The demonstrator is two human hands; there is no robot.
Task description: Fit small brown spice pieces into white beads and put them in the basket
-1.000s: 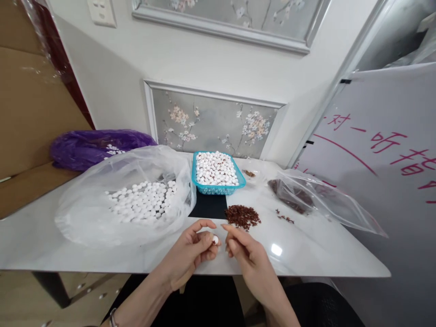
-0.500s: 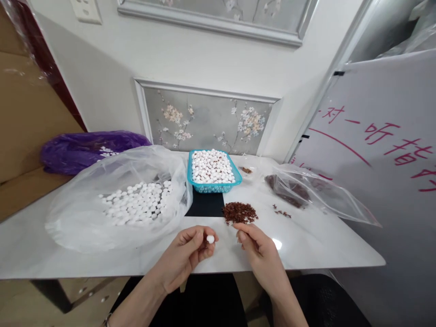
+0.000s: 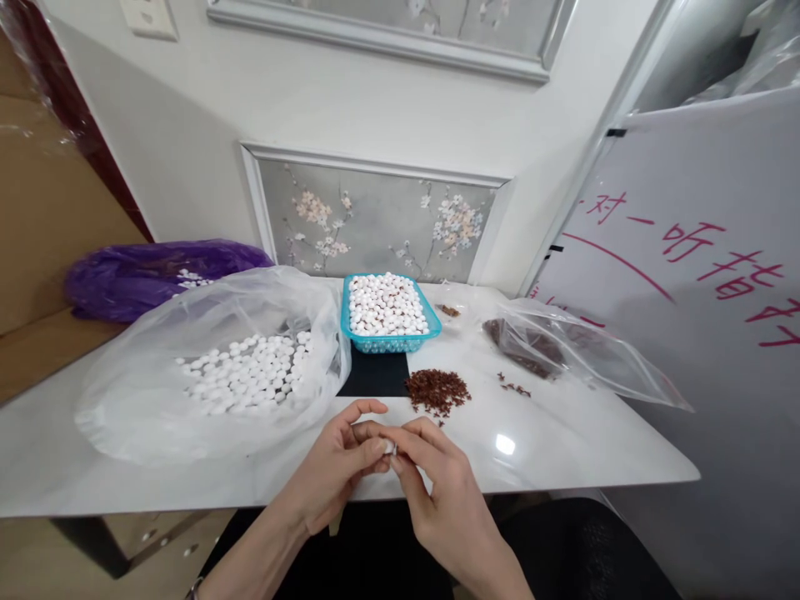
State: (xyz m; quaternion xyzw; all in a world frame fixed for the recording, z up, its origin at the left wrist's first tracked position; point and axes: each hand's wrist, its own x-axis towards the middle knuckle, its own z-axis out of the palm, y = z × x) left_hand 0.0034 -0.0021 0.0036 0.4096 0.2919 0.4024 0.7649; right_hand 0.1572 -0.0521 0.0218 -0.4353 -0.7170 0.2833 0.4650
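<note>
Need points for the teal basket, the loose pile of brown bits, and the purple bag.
teal basket (image 3: pixel 422 336): head view, on its front right rim.
brown pile (image 3: pixel 437 391): head view, middle of the heap on the table.
purple bag (image 3: pixel 134 275): head view, on its crumpled top, far left.

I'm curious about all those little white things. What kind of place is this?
Probably a room in a home used for small handwork. A flowered wall panel backs a white table holding a blue basket of white beads, a clear bag of more, and a whiteboard.
</note>
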